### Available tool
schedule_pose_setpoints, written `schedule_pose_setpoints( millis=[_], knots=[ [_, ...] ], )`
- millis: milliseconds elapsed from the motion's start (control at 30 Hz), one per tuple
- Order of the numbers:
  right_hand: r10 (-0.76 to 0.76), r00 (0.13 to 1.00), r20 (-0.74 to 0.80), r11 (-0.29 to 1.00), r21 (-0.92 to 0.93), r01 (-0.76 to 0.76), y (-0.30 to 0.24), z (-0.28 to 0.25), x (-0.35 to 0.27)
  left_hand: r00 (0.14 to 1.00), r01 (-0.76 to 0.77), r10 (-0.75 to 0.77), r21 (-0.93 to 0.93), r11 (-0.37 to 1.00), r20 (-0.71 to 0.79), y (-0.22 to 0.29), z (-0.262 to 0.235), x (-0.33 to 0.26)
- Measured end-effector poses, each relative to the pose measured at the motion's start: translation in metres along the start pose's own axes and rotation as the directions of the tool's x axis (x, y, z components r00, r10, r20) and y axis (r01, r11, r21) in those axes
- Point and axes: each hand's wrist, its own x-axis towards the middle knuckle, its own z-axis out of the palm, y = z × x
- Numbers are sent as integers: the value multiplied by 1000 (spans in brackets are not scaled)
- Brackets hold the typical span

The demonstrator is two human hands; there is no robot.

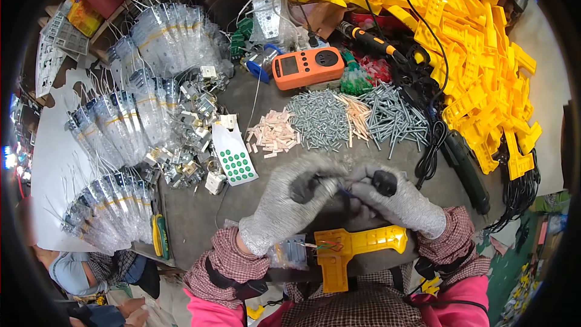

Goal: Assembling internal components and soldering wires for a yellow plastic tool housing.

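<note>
In grey knit gloves with black coverings on some of the fingers, my left hand point(290, 200) and my right hand point(399, 203) meet over the middle of the table. Both are closed, fingertips pinched together, somewhat blurred. What they pinch is too small and hidden to make out. Just below them, near the table's front edge, lies a yellow gun-shaped plastic housing half point(357, 247). Thin coloured wires point(327, 245) run into it from the left, beside a clear-plastic-wrapped part point(289, 252) that is partly under my left wrist.
Beyond my hands lie piles of pale small pieces point(273, 133), short screws point(321, 118) and long screws point(393, 115). An orange meter point(308, 67) stands behind. Yellow housings point(472, 55) heap at right, near a dark electric screwdriver point(466, 173). Bagged circuit boards point(115, 121) fan out at left.
</note>
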Motion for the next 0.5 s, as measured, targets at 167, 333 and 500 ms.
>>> schedule_pose_setpoints(
  millis=[167,333,500],
  knots=[
    [47,984,-173,994,109,-29,-14,7,2,929,261,-277,-95,961,-244,13,-7,5],
    [101,994,45,993,55,-103,1,8,1,966,259,-258,-140,956,25,13,1,3],
    [25,997,73,999,-29,-23,0,11,6,987,135,-135,-2,991,85,5,-3,-2]
  ],
)
